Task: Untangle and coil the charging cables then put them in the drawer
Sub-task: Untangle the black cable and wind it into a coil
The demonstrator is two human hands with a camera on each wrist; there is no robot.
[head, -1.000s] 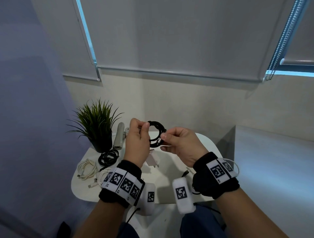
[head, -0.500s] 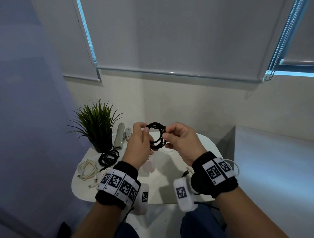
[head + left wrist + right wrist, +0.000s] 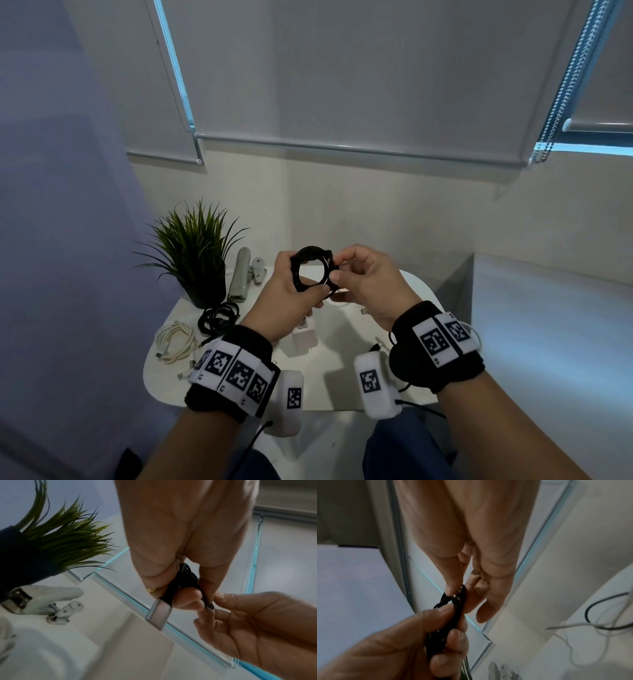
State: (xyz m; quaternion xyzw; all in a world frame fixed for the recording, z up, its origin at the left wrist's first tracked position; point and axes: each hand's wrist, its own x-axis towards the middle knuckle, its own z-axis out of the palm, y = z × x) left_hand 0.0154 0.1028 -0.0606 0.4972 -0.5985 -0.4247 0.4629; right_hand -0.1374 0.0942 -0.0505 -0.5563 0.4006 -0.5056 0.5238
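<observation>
Above the white tabletop (image 3: 346, 370), seen from the head, both hands hold a small black cable coil (image 3: 312, 270) upright in the air. The left hand (image 3: 291, 301) grips its left side with curled fingers; the right hand (image 3: 366, 284) pinches its right edge. On the tabletop lie a second black cable (image 3: 219, 317), a white cable (image 3: 174, 344), a white charger (image 3: 305, 337), a stapler (image 3: 239, 275) and a potted plant (image 3: 197, 253).

From the left wrist, the left hand (image 3: 181, 545) clamps the black cable coil (image 3: 184, 582) between thumb and fingers, the right hand (image 3: 254, 626) touching it.

From the right wrist, the right hand (image 3: 471, 545) pinches the black cable coil (image 3: 452, 615), which the left hand (image 3: 406, 649) grips lower down.
</observation>
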